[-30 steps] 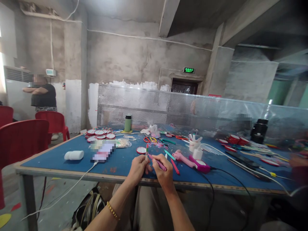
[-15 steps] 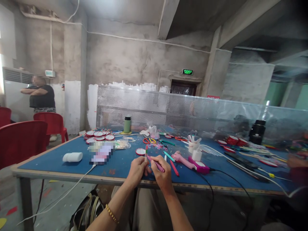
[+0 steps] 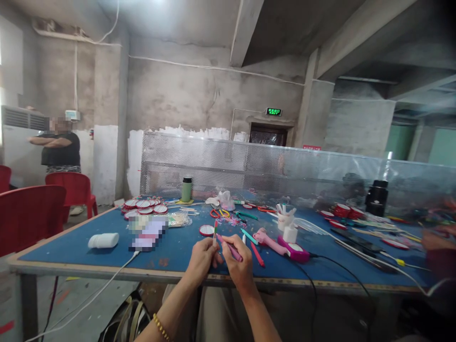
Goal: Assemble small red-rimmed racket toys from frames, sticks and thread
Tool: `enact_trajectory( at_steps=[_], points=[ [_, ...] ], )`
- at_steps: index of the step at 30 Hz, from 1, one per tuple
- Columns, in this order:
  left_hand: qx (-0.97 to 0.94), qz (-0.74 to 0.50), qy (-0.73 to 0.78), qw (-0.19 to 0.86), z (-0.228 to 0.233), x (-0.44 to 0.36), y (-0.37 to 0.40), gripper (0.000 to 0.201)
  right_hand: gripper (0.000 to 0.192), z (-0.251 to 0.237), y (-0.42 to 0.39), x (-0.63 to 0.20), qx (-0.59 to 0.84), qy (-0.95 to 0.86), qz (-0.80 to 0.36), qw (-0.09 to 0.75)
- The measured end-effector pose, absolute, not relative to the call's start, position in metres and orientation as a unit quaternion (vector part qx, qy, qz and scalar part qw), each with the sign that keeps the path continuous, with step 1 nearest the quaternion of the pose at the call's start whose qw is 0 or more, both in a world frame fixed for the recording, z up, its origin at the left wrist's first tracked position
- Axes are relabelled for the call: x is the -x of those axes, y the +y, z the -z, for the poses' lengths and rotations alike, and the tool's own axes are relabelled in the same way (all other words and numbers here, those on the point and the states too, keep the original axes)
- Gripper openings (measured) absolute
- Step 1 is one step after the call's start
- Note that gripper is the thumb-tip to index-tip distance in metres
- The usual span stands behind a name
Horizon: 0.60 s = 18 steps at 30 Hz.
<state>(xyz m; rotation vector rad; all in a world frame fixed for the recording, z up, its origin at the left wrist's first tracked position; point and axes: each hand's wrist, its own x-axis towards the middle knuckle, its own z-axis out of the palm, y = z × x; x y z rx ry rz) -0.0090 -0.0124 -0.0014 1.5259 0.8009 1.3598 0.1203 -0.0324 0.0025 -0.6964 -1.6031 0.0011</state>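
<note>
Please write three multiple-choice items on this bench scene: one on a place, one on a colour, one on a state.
1. Where does the white bottle lie?
A. on the table's left part
B. on a red chair
C. on the floor

2. What colour is the table top?
A. green
B. blue
C. yellow

3. What is the right hand doing?
A. resting flat and empty
B. gripping the glue gun
C. holding a pink stick

Answers:
1. A, the bottle lies on its side left of the hands.
2. B, the surface is blue with a pale edge.
3. C, the pink stick slants from its fingers, while the left hand pinches a thin stick upright.
</note>
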Motion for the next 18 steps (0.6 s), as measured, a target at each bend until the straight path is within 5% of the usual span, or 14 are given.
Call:
enact_trajectory(
  at_steps=[18],
  points=[
    [-0.613, -0.549, 0.327, 0.464, -0.0036, 0.0102, -0.0176, 0.028, 0.013, -0.003, -0.0349, -0.1206, 0.329, -0.683, 0.008, 0.652]
  ],
)
